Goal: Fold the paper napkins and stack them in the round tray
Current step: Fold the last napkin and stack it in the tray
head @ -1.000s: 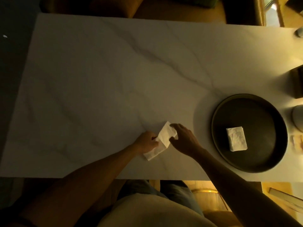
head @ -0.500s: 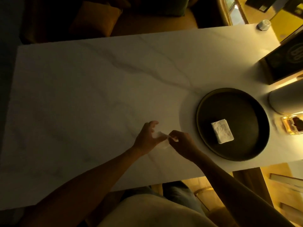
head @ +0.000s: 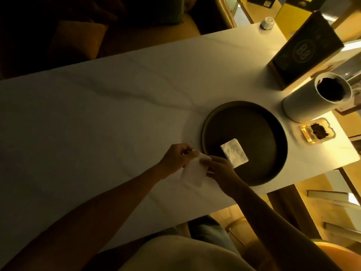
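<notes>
Marble table [head: 97, 124], dim light. Napkin [head: 194, 171], flat a second ago, now lifted; left hand [head: 175, 157] and right hand [head: 220, 171] pinch its upper edge. One folded napkin [head: 234, 152] sits in round tray [head: 273, 169]; second fold underway.

To your left the marble table [head: 97, 118] lies open, with free passage. On your right the round tray [head: 273, 157] sits close, one folded napkin [head: 234, 153] inside. Past it, the white cylinder [head: 312, 102], the dark box [head: 304, 49] and the small amber dish [head: 317, 132] crowd the right edge.
</notes>
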